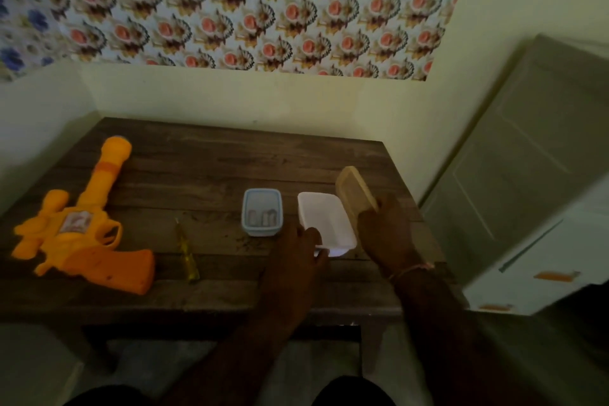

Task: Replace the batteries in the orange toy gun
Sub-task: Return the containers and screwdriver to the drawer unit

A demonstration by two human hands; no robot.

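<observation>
The orange toy gun [82, 227] lies untouched at the frame's left edge — light, rigid plastic, best gripped at the handle. A tan lid [356, 189] is pinched by the right hand [389, 234]; the white container [326, 224] is steadied by the left hand [296, 257].

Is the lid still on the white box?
No, the right hand holds the tan lid lifted beside the open white box.

No text can be read; the sticker [76, 221] on the orange toy gun [86, 227] is too blurred.
</observation>
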